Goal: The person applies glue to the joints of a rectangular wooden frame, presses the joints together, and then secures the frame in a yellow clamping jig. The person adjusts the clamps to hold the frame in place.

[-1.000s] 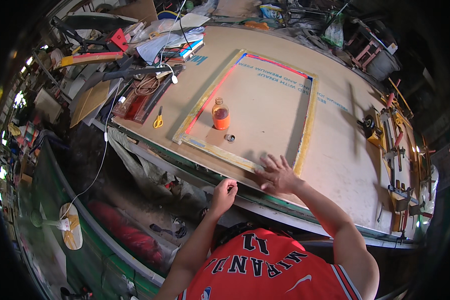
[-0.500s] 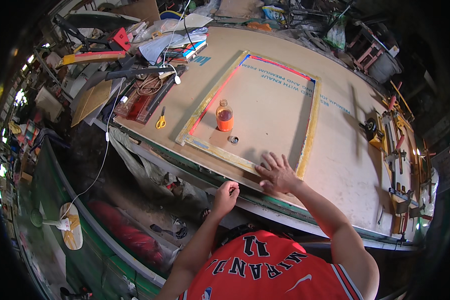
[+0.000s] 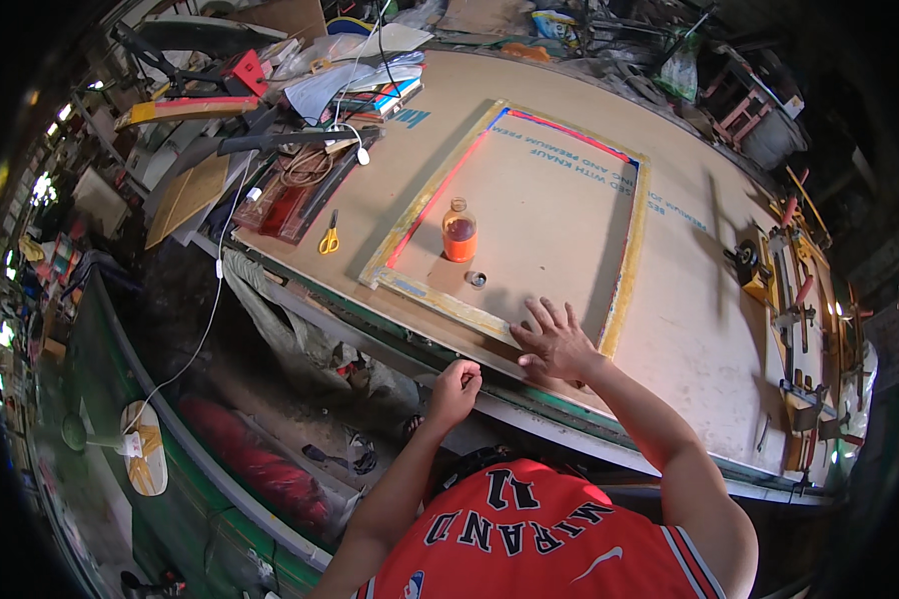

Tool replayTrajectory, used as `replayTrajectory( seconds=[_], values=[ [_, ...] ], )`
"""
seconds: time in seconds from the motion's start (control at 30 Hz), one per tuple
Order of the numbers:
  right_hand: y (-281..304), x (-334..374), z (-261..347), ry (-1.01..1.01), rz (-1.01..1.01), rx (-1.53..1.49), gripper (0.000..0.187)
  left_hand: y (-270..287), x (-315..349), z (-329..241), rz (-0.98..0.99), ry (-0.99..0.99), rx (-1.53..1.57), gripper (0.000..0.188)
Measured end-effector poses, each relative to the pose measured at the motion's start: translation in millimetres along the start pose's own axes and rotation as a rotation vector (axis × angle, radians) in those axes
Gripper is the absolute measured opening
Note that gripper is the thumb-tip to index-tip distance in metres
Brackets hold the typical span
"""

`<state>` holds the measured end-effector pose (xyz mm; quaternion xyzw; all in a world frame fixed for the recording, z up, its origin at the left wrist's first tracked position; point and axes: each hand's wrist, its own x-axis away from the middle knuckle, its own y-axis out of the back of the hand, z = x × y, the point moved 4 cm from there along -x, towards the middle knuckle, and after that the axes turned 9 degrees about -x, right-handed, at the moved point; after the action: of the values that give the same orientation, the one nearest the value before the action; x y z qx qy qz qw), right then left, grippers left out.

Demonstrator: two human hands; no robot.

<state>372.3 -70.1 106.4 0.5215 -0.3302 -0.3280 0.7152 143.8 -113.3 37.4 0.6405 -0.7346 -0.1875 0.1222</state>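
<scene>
A rectangular wooden frame (image 3: 413, 221) lies flat on the board-topped table, its inner edges streaked red and blue. Over its near right corner, my right hand (image 3: 559, 345) is spread with the fingers apart; whether the palm presses on the wood I cannot tell. My left hand (image 3: 454, 392) hangs at the table's near edge, fingers curled together, and anything inside them is hidden. Within the frame stands an uncapped glass bottle (image 3: 459, 238) with orange-red contents. A small round cap (image 3: 476, 280) rests beside it, nearer to me.
Yellow-handled scissors (image 3: 329, 236) lie left of the frame. Papers and books (image 3: 395, 92) are piled at the far left, with a white cable (image 3: 217, 290) trailing down. Clamps (image 3: 795, 309) line the right edge. Below the table's left side is a red wrapped bundle (image 3: 250, 459).
The view has shifted slightly, so the table and its contents sit a little further right. My right fingers have spread a little; my left hand stays curled at the table's edge.
</scene>
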Motion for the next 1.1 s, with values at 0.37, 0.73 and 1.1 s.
replayTrajectory(
  seconds=[0.37,0.73,1.1],
  values=[
    [-9,-11,6,0.105,-0.035,0.005,0.073,12,-3,6,-0.022,-0.008,0.028,0.016],
    [-8,-28,4,0.003,-0.032,-0.027,0.074,25,-9,9,-0.007,0.017,0.022,0.016],
    [-12,-40,13,0.074,0.017,-0.053,0.073,43,-21,8,0.032,-0.020,-0.016,0.018]
  ],
)
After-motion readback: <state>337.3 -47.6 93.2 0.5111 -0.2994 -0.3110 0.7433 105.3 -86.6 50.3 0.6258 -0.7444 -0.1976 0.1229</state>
